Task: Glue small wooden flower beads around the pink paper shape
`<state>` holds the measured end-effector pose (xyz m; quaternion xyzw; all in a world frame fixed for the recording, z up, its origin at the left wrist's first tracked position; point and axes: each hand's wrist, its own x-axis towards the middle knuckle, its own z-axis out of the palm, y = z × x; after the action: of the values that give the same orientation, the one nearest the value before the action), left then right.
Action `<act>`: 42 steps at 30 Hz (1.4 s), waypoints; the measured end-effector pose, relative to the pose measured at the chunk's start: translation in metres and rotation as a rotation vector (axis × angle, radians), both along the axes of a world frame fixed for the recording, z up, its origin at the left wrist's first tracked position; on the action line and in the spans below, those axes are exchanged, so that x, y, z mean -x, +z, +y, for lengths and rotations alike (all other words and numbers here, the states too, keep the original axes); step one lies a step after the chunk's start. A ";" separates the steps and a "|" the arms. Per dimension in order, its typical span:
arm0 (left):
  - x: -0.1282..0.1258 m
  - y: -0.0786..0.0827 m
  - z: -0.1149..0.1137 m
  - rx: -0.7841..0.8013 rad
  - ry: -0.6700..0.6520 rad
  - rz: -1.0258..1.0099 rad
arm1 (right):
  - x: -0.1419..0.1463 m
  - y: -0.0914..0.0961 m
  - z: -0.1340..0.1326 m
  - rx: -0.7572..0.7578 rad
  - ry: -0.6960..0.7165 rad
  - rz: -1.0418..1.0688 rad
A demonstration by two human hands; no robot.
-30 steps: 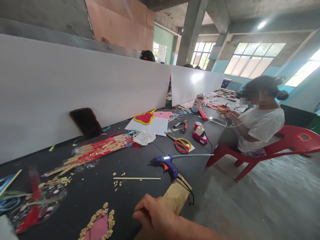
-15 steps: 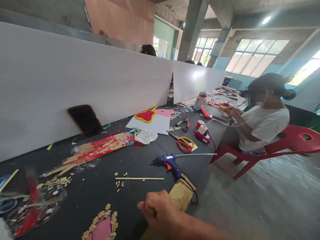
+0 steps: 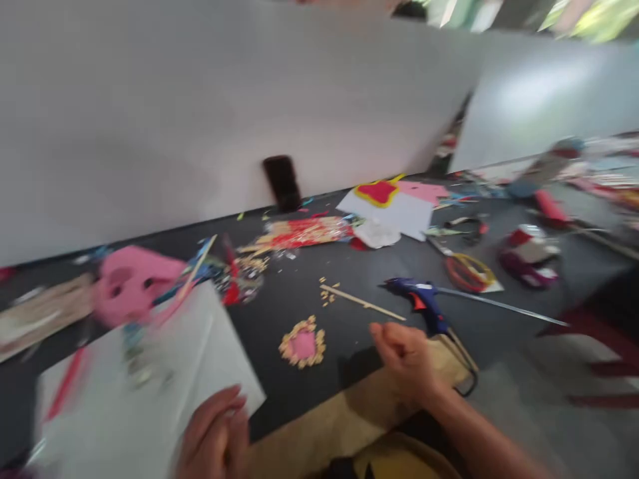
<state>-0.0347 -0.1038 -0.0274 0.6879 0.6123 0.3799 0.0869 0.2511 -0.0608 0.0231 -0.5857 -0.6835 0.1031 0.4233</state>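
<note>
- white card sheet (image 3: 150, 379): nearest item to the hands, at lower left of view, long axis running roughly left to right, slightly tilted, blurred; left hand much nearer than right
- left hand (image 3: 214, 432): at the sheet's near right edge, curled against it; seems to grasp it, but blur means cannot tell for sure
- right hand (image 3: 407, 359): clenched, nothing visible in it, well right of the sheet
- pink foam piece (image 3: 134, 286): two holes, just beyond the sheet's far edge
- grain-edged pink shape (image 3: 302, 346): on black tabletop (image 3: 284, 313), just right of the sheet
- blue glue gun (image 3: 422, 306): well right of the sheet
</note>
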 end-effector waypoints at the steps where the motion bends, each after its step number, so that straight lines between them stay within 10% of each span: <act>1: 0.000 0.004 -0.002 0.004 0.047 0.019 | -0.001 -0.002 0.003 0.006 -0.008 0.024; 12: -0.019 0.022 0.005 -0.022 0.034 0.006 | 0.007 -0.005 0.010 0.097 -0.179 -0.072; 32: -0.029 0.019 0.025 0.212 -0.029 0.406 | 0.008 -0.018 0.079 0.101 0.510 -0.545; 42: -0.018 0.027 0.026 0.267 -0.156 0.529 | 0.010 -0.018 0.071 0.092 0.656 -0.435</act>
<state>-0.0171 -0.0780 -0.0001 0.7904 0.6036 0.0959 0.0431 0.2411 0.0101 0.0051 -0.3628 -0.9027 0.1370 0.1863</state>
